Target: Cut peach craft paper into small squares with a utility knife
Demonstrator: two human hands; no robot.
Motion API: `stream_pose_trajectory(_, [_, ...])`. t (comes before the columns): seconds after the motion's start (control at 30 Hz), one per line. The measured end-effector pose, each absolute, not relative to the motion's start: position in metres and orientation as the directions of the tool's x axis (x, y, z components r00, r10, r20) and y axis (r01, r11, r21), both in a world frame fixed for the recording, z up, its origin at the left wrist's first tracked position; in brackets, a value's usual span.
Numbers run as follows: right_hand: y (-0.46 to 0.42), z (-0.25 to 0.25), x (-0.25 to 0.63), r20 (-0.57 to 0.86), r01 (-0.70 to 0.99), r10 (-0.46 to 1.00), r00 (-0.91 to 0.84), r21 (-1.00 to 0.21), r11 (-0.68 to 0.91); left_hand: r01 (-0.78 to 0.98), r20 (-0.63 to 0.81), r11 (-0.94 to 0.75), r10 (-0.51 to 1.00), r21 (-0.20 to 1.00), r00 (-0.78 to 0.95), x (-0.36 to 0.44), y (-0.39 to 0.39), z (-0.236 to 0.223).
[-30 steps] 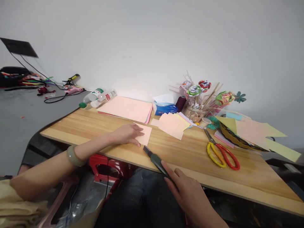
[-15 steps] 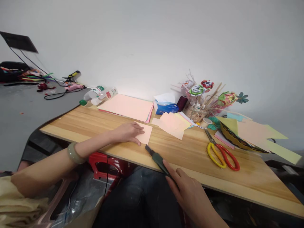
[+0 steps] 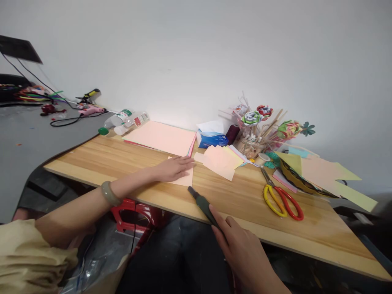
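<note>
Flat on a small pale pink sheet of paper (image 3: 186, 179) lies my left hand (image 3: 173, 168), fingers stretched toward the sheet's right side and covering much of it. My right hand (image 3: 235, 237) is wrapped round the dark green handle of a utility knife (image 3: 202, 203). The knife's tip points up and left, close to the paper's lower right corner; whether it touches the paper I cannot tell. Behind my left hand rests a stack of large coloured sheets (image 3: 161, 138), pale pink on top.
Smaller cut papers (image 3: 222, 160) lie right of my left hand. Scissors with yellow and red handles (image 3: 280, 200) are farther right. A blue tissue pack (image 3: 211, 139), paper flowers in a jar (image 3: 254, 143) and plastic bottles (image 3: 118, 120) line the wall side of the wooden table (image 3: 101, 159).
My left hand has slid right across the small pink sheet and its fingers have flattened out. The right hand and knife stay nearly in place; the view has shifted slightly.
</note>
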State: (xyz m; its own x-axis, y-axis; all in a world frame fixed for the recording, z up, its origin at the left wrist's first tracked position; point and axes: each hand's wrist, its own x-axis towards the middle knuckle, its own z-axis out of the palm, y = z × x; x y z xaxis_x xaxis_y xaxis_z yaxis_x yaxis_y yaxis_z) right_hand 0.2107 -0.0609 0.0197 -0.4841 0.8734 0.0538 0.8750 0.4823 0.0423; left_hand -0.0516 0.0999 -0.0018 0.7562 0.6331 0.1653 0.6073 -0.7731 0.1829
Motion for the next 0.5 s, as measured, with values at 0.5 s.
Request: stream_pose_trajectory(0.5, [-0.056, 0.027, 0.199, 0.019, 0.885, 0.896, -0.443, 0.167, 0.434, 0.698, -0.013, -0.699, 0.705, 0.154, 0.709, -0.047, 0.090, -0.007])
